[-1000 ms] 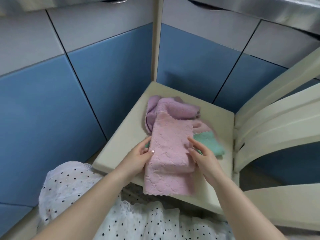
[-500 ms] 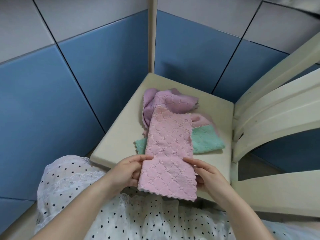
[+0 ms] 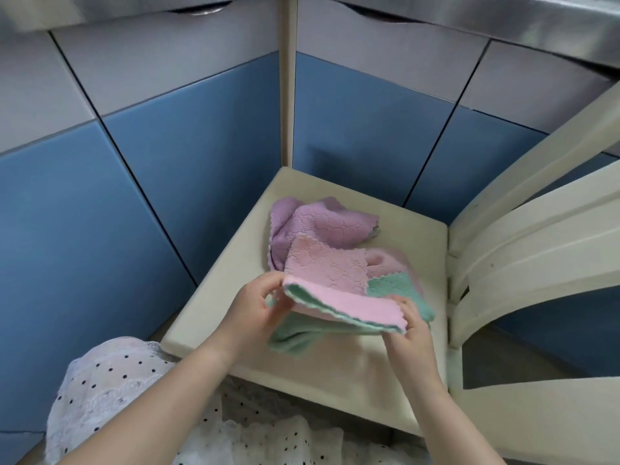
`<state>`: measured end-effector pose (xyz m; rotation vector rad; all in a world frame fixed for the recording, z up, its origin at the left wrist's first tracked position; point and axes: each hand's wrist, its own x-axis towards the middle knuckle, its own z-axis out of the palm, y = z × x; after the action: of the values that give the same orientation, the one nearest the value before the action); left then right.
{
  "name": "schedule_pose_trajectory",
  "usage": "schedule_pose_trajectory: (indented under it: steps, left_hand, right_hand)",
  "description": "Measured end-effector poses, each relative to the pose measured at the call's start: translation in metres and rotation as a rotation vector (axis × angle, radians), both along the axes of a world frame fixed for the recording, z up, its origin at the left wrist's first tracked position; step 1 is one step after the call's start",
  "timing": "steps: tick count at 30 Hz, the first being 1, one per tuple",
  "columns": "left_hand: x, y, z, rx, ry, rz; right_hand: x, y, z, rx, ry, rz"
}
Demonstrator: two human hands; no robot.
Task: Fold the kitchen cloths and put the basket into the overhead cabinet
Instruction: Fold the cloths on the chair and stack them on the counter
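Note:
A pink cloth (image 3: 330, 271) lies on the cream chair seat (image 3: 339, 367), its near end lifted and curled over toward the far end. My left hand (image 3: 256, 308) pinches the near left corner of that fold. My right hand (image 3: 407, 325) pinches the near right corner. A green cloth (image 3: 303, 333) lies under the pink one and its near edge rises with the fold. A crumpled purple cloth (image 3: 313, 223) sits at the back of the seat. No basket is in view.
The chair's cream backrest slats (image 3: 536, 250) rise on the right. Blue and grey cabinet doors (image 3: 134, 182) form a corner behind the seat. A polka-dot dress (image 3: 127, 391) covers my lap at the bottom.
Both hands slid to the near end of the pink cloth, took its corners and lifted that end up and over toward the far end. The green cloth's near edge came up too.

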<state>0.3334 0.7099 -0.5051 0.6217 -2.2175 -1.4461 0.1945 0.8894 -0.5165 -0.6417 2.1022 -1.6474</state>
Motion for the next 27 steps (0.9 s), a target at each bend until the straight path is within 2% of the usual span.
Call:
schedule_pose_trajectory:
  steps: [3,5,9,13,23,24,25,26,27]
  left_hand:
    - [-0.028,-0.007,0.002,0.089,0.032,0.067]
    - [-0.044,-0.013,-0.003,0.132,0.025,0.135]
    - [-0.061,-0.024,-0.017,0.095,-0.151,0.287]
    - [-0.065,-0.030,-0.029,0.092,-0.336,0.264]
    - [-0.068,-0.029,-0.026,0.190,-0.385,0.285]
    - [-0.066,-0.027,-0.024,0.141,-0.377,0.305]
    - [-0.062,-0.024,-0.023,-0.024,-0.353,0.344]
    - [-0.058,-0.021,-0.022,-0.277,-0.288,0.371]
    - [-0.055,-0.018,-0.023,-0.515,-0.196,0.337]
  right_hand:
    - [-0.015,-0.026,0.005,0.008,0.086,-0.062]
    - [-0.026,-0.040,0.000,0.084,0.148,-0.067]
    - [-0.043,-0.055,-0.016,0.312,0.178,-0.048]
    - [-0.048,-0.058,-0.021,0.484,0.130,0.036]
    - [-0.051,-0.056,-0.017,0.499,0.026,0.027]
    - [-0.050,-0.054,-0.016,0.458,0.017,-0.010]
    - [-0.050,-0.050,-0.014,0.409,0.032,-0.060]
    - [-0.048,-0.047,-0.012,0.359,0.114,-0.113]
    - [-0.047,-0.045,-0.009,0.316,0.274,-0.150]
